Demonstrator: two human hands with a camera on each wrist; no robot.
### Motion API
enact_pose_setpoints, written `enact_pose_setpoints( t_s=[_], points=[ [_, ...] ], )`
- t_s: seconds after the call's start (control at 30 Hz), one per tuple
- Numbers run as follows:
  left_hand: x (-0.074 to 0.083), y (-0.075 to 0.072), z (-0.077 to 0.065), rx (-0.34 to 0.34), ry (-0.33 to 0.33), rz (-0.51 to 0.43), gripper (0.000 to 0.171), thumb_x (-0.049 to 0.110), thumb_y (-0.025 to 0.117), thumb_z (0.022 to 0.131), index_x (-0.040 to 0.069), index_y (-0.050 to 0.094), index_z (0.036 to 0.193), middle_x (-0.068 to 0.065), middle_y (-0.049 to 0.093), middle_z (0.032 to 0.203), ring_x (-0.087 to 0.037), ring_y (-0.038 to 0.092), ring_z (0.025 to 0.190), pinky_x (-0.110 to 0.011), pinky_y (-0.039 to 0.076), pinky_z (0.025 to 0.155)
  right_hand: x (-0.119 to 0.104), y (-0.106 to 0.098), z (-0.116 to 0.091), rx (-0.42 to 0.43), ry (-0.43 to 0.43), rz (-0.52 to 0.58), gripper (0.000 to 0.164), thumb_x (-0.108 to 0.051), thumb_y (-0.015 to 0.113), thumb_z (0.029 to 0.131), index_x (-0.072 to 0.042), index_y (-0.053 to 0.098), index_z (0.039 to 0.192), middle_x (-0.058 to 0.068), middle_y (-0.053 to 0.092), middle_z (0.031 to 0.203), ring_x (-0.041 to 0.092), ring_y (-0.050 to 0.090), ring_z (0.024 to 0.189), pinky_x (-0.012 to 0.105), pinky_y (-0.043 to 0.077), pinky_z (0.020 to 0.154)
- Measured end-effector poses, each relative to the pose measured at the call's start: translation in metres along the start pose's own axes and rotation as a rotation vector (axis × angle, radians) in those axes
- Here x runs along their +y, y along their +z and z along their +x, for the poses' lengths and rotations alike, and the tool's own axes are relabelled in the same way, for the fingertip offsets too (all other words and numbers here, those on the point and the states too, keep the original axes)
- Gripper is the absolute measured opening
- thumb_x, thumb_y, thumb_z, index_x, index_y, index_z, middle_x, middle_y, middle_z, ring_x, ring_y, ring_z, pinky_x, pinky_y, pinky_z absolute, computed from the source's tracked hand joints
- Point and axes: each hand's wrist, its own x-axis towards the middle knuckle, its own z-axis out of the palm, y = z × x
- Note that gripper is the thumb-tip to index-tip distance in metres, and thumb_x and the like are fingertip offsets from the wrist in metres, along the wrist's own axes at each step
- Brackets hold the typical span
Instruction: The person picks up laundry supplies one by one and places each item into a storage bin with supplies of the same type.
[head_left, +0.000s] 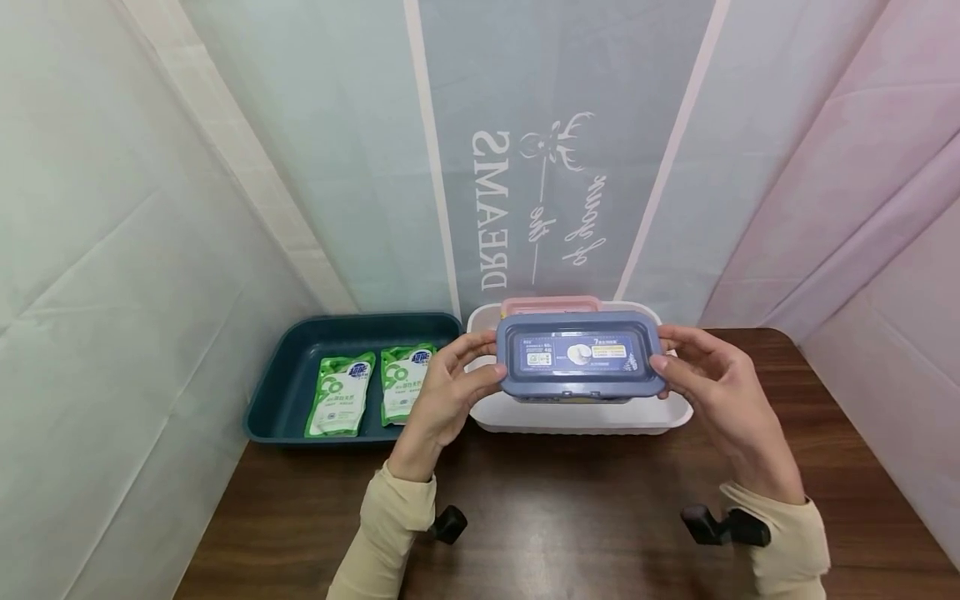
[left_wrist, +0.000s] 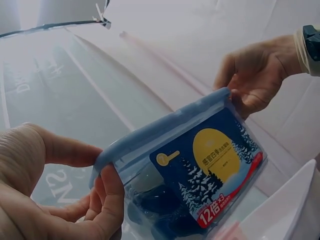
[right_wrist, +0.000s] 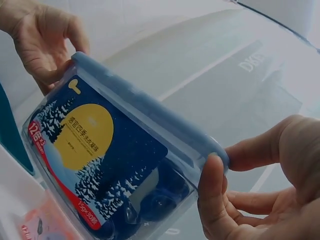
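Note:
Both hands hold up a clear plastic box of laundry pods [head_left: 581,354] with a blue lid. My left hand [head_left: 452,392] pinches the left end of its rim, and my right hand [head_left: 716,387] pinches the right end. In the left wrist view the front label of the box [left_wrist: 215,155] shows a yellow moon and snowy trees. Dark blue pods [right_wrist: 160,200] are visible through its side in the right wrist view. Below it is a white tray [head_left: 577,417]. Behind the held box, a pink-lidded box [head_left: 551,306] lies partly hidden in that tray.
To the left stands a dark teal tray [head_left: 281,417] with two green-and-white pouches, one [head_left: 341,396] at left and another [head_left: 403,375] close to my left hand. Both trays sit on a brown wooden table [head_left: 570,517], with a printed curtain [head_left: 375,167] behind.

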Motion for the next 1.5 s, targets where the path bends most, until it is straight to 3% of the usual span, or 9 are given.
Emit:
enact_pose_setpoints(
  t_s=[0.17,0.4,0.73,1.0,1.5],
  points=[
    [-0.007,-0.002,0.004,0.032,-0.003,-0.014,0.055,-0.005,0.066,0.093,-0.01,0.051,0.146,-0.014,0.057,0.125,-0.015,0.067,0.095,-0.028,0.063,0.085,0.01,-0.002,0.006,0.01,0.021,0.045,0.033,0.013,0.062,0.1,0.002,0.068,0.131,0.005,0.067,0.106,0.009,0.073,0.081,0.023,0.063,0.074],
    [-0.018,-0.005,0.01,0.067,-0.019,-0.006,0.056,-0.006,0.066,0.091,-0.009,0.051,0.145,-0.014,0.056,0.125,-0.013,0.067,0.089,-0.026,0.062,0.081,0.021,-0.002,0.011,0.046,0.096,0.082,0.03,0.01,0.065,0.101,0.0,0.071,0.129,0.007,0.06,0.111,0.011,0.072,0.084,0.026,0.064,0.074],
    [-0.029,-0.005,0.015,0.131,-0.067,-0.013,0.051,-0.008,0.067,0.092,-0.005,0.056,0.142,-0.008,0.059,0.12,-0.011,0.067,0.08,-0.026,0.061,0.069,0.039,-0.008,0.019,0.066,0.186,0.063,0.031,0.005,0.066,0.102,-0.008,0.074,0.129,0.003,0.06,0.109,0.011,0.07,0.082,0.026,0.063,0.071],
    [-0.036,-0.006,0.021,0.21,-0.114,0.025,0.048,-0.01,0.069,0.091,-0.005,0.059,0.138,-0.012,0.06,0.12,-0.014,0.064,0.079,-0.026,0.059,0.068,0.051,-0.01,0.025,0.071,0.256,0.015,0.028,-0.002,0.071,0.102,-0.007,0.074,0.129,0.002,0.058,0.107,0.01,0.07,0.082,0.026,0.063,0.072],
    [-0.055,-0.012,0.033,0.265,-0.187,0.08,0.047,-0.011,0.068,0.09,-0.005,0.061,0.136,-0.013,0.061,0.12,-0.014,0.064,0.08,-0.026,0.059,0.068,0.072,-0.018,0.033,0.097,0.366,-0.023,0.025,-0.003,0.072,0.101,-0.01,0.074,0.124,-0.001,0.06,0.101,0.011,0.068,0.08,0.026,0.063,0.069]
  ],
)
